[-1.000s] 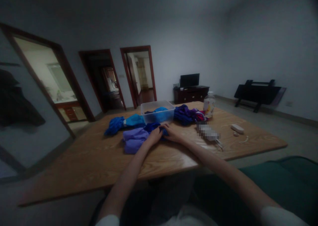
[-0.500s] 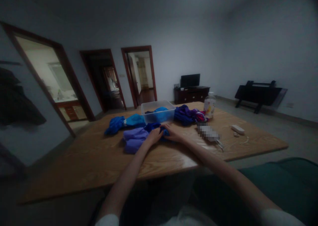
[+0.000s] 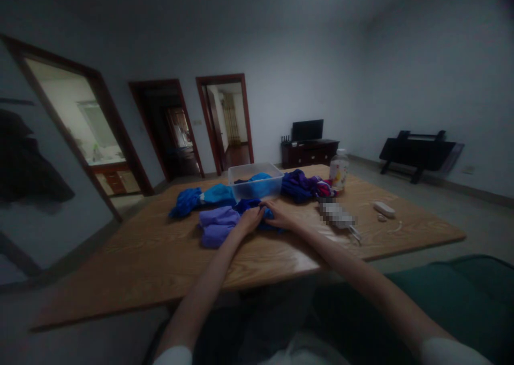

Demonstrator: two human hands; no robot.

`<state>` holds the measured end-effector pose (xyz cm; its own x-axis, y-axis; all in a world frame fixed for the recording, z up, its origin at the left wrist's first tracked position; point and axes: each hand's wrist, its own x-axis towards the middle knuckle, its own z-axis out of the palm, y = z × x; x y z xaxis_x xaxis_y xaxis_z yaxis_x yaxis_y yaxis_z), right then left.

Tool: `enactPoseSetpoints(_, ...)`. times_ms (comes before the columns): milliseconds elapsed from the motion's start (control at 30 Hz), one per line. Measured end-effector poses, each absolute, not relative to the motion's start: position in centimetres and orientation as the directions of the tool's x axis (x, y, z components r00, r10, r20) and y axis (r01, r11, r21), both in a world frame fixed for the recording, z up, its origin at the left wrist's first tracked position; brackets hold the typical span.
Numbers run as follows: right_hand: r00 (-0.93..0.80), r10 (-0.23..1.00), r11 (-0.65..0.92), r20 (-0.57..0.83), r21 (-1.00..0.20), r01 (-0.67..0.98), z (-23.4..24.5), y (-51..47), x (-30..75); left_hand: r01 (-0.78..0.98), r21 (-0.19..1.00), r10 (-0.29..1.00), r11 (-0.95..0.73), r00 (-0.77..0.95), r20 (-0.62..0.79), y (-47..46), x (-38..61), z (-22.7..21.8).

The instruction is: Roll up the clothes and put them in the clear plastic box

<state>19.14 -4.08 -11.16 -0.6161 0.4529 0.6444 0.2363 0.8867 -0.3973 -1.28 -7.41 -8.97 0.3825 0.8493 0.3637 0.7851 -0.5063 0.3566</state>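
Near the middle of the wooden table (image 3: 160, 268), my left hand (image 3: 252, 219) and my right hand (image 3: 278, 216) meet over a dark blue piece of cloth (image 3: 246, 205). Both hands have their fingers curled onto it, and part of the cloth is hidden under them. A folded purple cloth (image 3: 217, 228) lies to the left, close to my left wrist. Just beyond my fingers stands a clear plastic box (image 3: 257, 191) with blue and dark cloth inside.
Left of the box lies a crumpled blue garment (image 3: 204, 198). To its right are dark purple cloth (image 3: 299, 185) and a patterned bottle (image 3: 339, 171). A blurred-out pack (image 3: 337, 215) and a white case (image 3: 384, 209) lie at the right. A green chair (image 3: 458, 295) adjoins the front edge.
Almost nothing differs. Both hands stay on the dark blue cloth, with only a very slight shift of the fingers and fabric.
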Motion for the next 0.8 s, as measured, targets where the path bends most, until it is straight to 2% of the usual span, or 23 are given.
enactPoseSetpoints(167, -0.616, 0.458, 0.885, 0.641, -0.397, 0.244, -10.93, -4.33, 19.08, 0.763, 0.386, 0.846, -0.518, 0.391, 0.362, -7.81, -1.3, -8.54)
enactPoseSetpoints(367, -0.627, 0.455, 0.885, 0.632, -0.396, 0.243, -10.54, -4.68, 19.18, 0.805, 0.324, 0.85, -0.497, 0.374, 0.372, -7.76, -1.27, -8.69)
enactPoseSetpoints(800, -0.627, 0.46, 0.884, 0.629, -0.386, 0.262, -10.88, -4.34, 19.18, 0.813, 0.324, 0.859, -0.484, 0.371, 0.352, -7.86, -1.18, -8.63)
